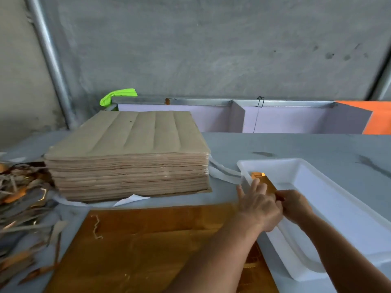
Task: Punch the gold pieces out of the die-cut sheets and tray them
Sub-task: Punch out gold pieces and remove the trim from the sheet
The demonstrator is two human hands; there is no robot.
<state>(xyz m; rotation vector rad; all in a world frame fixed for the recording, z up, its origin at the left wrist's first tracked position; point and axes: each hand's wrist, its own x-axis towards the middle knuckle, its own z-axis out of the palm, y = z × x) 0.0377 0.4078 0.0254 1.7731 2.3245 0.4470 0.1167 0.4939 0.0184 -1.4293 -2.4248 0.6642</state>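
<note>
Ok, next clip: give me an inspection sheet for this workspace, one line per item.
Surface: grey table, marked with dark smudges.
Job's things: gold sheet lies flat at the near edge; tall stack of brown sheets behind it; white tray to the right; gold pieces held over the tray's near-left corner.
Clutter: scrap strips piled at left; white strapping beside the stack.
Grippers: left hand, fingers spread, rests against the gold pieces; right hand pinches their near end.
Cables: nothing seen.
Surroundings: concrete wall, metal pipe, lilac partition, green object, orange panel.
</note>
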